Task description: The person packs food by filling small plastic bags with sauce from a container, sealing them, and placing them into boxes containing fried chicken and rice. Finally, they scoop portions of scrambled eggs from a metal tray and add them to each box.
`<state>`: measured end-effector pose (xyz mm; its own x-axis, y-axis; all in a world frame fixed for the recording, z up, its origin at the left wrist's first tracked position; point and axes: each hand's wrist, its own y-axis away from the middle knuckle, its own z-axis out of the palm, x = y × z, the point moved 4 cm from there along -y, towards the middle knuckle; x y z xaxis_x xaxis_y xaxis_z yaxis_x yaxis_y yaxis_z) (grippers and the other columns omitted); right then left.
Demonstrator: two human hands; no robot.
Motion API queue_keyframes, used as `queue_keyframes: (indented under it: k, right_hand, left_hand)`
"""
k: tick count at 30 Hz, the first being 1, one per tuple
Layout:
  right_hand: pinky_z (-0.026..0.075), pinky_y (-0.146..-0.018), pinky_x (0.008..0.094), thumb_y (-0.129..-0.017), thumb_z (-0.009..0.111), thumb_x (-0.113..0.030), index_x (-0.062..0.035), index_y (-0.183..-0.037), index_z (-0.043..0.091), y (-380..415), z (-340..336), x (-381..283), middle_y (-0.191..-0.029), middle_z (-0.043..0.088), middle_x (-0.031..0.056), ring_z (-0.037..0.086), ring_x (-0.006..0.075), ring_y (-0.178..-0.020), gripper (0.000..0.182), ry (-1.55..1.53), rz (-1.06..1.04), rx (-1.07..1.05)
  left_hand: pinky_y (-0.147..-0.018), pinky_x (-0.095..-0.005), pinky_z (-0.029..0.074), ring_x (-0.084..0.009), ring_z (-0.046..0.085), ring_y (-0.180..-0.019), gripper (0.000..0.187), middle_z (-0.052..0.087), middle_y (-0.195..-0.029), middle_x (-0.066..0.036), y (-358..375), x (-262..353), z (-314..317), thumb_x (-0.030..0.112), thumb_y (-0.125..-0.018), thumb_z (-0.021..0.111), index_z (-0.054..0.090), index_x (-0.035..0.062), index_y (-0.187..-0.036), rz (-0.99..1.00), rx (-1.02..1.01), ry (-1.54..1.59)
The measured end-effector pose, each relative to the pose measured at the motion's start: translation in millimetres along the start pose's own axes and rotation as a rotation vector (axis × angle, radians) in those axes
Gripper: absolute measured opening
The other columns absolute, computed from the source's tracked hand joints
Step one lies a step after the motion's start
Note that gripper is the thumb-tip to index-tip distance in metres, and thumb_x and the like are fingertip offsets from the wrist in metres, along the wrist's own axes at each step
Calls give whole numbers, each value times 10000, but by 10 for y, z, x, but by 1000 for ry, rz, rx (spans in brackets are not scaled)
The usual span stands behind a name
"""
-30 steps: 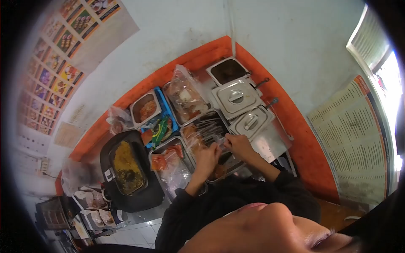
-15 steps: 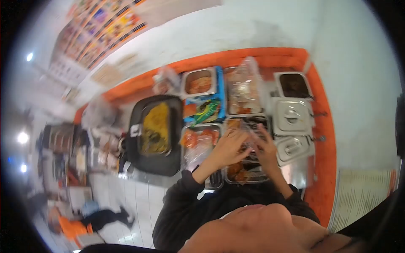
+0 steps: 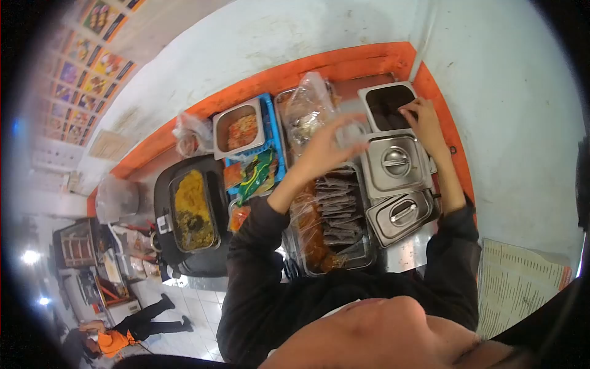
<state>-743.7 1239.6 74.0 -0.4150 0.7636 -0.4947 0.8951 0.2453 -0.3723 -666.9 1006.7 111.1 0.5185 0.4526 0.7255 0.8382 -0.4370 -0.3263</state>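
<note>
My left hand [image 3: 326, 147] is above the middle trays, fingers and thumb curved round what looks like a small clear plastic cup [image 3: 352, 133]. At the rim of a deep steel container [image 3: 373, 111] with dark contents is my right hand [image 3: 424, 123], its fingers pinched together; whatever they hold is too small or hidden to make out. Two lidded steel containers [image 3: 376, 161] stand just below that one. Under my left forearm, a tray [image 3: 370, 252] holds dark flat packets [image 3: 338, 212] in a stack beside orange-brown food [image 3: 311, 237] under clear plastic.
A black tub [image 3: 163, 190] with yellow and dark food stands left. Near it, a blue basket [image 3: 276, 132] carries a steel pan [image 3: 221, 144] of reddish food and green packets [image 3: 261, 172]. An orange ledge [image 3: 319, 60] borders the counter. Another person [image 3: 120, 335] is at the lower left.
My hands, close together over the packet tray before, are now apart. The right has moved up and right to the dark container; the left has moved up. The view has shifted too.
</note>
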Motion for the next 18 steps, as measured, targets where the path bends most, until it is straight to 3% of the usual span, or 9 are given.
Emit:
queue_keyframes:
  k: [1, 2, 3, 5, 6, 8, 12, 14, 18]
  right_hand:
    - [431, -792, 391, -743, 666, -175, -8, -830, 646, -55, 139, 339, -878, 568, 157, 539, 317, -883, 190, 259, 16, 19]
    - [431, -792, 391, -743, 666, -175, -8, -830, 646, -86, 200, 461, -878, 568, 157, 539, 317, -883, 190, 273, 25, 25]
    - [438, -791, 406, -740, 653, -158, -21, -821, 650, -131, 259, 528, -878, 576, 154, 548, 313, -887, 159, 447, 28, -57]
    - [445, -791, 420, -737, 640, -141, -34, -812, 654, -194, 307, 679, -879, 583, 150, 556, 308, -892, 131, 632, 35, -144]
    - [467, -756, 419, -742, 626, -124, -43, -800, 649, -208, 326, 653, -880, 591, 148, 578, 298, -876, 102, 614, 14, -156]
    - [521, -628, 394, -773, 565, -90, -52, -820, 628, -178, 388, 611, -830, 619, 131, 640, 281, -785, 87, 709, 53, -132]
    - [534, -591, 370, -797, 526, -78, -43, -868, 612, -132, 301, 470, -786, 632, 126, 659, 278, -730, 117, 846, 90, -135]
    - [533, -610, 376, -816, 497, -66, -28, -911, 602, -83, 425, 467, -773, 639, 134, 659, 285, -707, 147, 697, -70, -202]
    - [523, -613, 377, -811, 518, -70, -7, -883, 611, -119, 559, 453, -786, 643, 162, 656, 300, -725, 133, 440, -164, -208]
  left_hand:
    - [-1004, -387, 327, -212, 516, -1128, 515, 545, -1207, -65, -186, -186, 48, 308, -821, 648, 490, 54, -1240, -96, 53, 327]
    - [-966, -353, 360, -186, 527, -1108, 484, 548, -1197, -52, -346, -356, 98, 319, -860, 614, 483, 64, -1250, -192, 104, 651]
    - [-966, -353, 360, -186, 527, -1108, 484, 548, -1197, -52, -469, -453, 133, 319, -860, 614, 483, 64, -1250, -180, 95, 658]
    - [-921, -299, 380, -150, 520, -1108, 470, 545, -1184, -43, -637, -694, 274, 383, -911, 532, 477, 70, -1257, -337, 109, 1127]
    - [-905, -286, 383, -164, 520, -1113, 492, 543, -1191, -71, -680, -764, 326, 416, -936, 464, 463, 52, -1268, -369, 103, 1156]
    - [-909, -298, 391, -172, 519, -1118, 510, 541, -1195, -91, -662, -892, 389, 421, -934, 465, 454, 38, -1269, -403, 94, 1219]
    - [-918, -327, 426, -216, 543, -1100, 540, 575, -1154, -153, -583, -969, 403, 430, -944, 434, 443, -16, -1248, -420, 107, 1318]
    - [-922, -328, 431, -225, 551, -1091, 534, 589, -1133, -160, -554, -976, 403, 426, -949, 422, 455, -26, -1231, -394, 98, 1334]
    - [-865, -304, 448, -186, 575, -1004, 510, 604, -1113, -153, -571, -872, 348, 406, -956, 420, 484, -31, -1211, -385, 153, 1234]
